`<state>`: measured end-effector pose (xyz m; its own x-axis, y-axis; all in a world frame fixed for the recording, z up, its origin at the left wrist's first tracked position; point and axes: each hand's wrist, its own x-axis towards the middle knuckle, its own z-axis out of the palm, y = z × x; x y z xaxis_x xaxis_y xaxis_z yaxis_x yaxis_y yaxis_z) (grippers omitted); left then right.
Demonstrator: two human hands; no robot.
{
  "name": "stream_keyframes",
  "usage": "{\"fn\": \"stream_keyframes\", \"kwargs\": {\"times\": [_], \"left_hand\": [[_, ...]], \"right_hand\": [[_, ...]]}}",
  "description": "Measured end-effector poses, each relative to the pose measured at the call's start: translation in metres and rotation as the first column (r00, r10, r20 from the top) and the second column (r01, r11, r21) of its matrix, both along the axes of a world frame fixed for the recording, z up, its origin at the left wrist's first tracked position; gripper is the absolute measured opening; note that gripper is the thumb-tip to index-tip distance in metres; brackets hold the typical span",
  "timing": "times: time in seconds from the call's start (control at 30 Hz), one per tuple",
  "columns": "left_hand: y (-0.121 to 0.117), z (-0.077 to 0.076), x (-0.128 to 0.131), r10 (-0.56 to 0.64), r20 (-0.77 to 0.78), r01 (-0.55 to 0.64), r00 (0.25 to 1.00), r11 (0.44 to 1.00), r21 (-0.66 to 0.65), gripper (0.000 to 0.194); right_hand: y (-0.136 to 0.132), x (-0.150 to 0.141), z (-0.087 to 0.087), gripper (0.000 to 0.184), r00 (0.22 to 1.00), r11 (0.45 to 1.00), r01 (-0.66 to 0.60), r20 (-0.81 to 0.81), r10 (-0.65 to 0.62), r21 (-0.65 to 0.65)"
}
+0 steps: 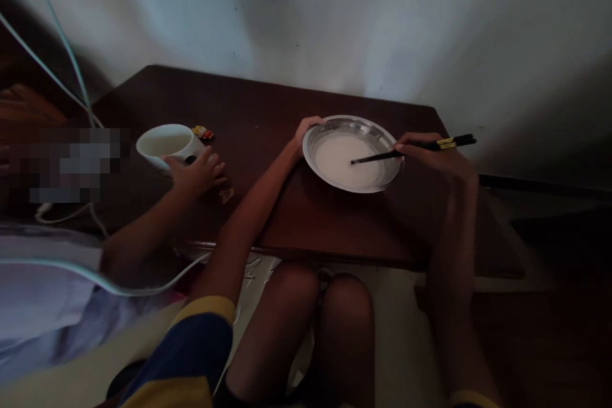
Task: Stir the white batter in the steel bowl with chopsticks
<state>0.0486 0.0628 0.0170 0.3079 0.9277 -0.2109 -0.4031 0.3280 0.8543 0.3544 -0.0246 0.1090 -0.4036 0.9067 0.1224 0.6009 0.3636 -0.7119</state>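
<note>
A shiny metal bowl (pixel 319 173) holds a white, milky mixture (pixel 342 156). My left hand (pixel 308 131) is closed on the bowl's left rim. In my right hand (pixel 433 153) is a pair of black chopsticks (pixel 375 157) with gold bands near the upper ends. Their tips dip into the white mixture, and the fingers of this hand are close to the bowl's right rim. The bowl looks slightly tilted toward me; its underside is hidden.
Another person's hand (pixel 196 172) touches a white mug (pixel 160 152) at the left of the dark wooden table (pixel 287 217). Beside the mug lie a small colourful figurine (pixel 203 132) and a small yellowish piece (pixel 226 195). A pale cable (pixel 119 290) runs at left. A wall stands behind.
</note>
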Motion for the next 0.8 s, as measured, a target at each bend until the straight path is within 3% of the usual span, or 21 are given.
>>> {"fn": "stream_keyframes", "kwargs": {"times": [0.13,0.23,0.33,0.43,0.6,0.8], "left_hand": [[0.004,-0.005,-0.001,-0.005,0.026,0.005,1.000,1.000,-0.011,0.021],[0.005,-0.006,-0.001,0.006,0.034,-0.005,0.999,1.000,-0.012,0.019],[0.004,-0.004,-0.001,0.019,0.050,-0.019,0.999,1.000,-0.009,0.013],[0.002,-0.002,-0.001,0.021,0.079,-0.020,0.997,1.000,-0.017,0.011],[-0.003,0.002,-0.001,0.056,0.052,-0.053,0.997,0.997,-0.058,0.015],[-0.001,0.000,-0.001,0.047,0.109,-0.041,0.993,0.998,-0.056,0.013]], "right_hand": [[-0.004,-0.022,-0.007,0.046,0.991,0.990,-0.136,-0.011,0.135,-0.041],[0.002,-0.027,-0.013,0.046,0.998,0.998,-0.053,-0.012,0.054,0.036],[0.006,-0.008,-0.009,0.040,0.999,0.999,0.032,-0.015,-0.032,0.044],[0.002,0.004,-0.001,0.039,1.000,1.000,0.002,0.002,-0.002,-0.007],[-0.001,-0.018,-0.007,0.041,0.995,0.995,-0.102,0.023,0.102,-0.013],[0.000,-0.003,-0.001,0.044,1.000,1.000,0.007,0.014,-0.008,0.030]]}}
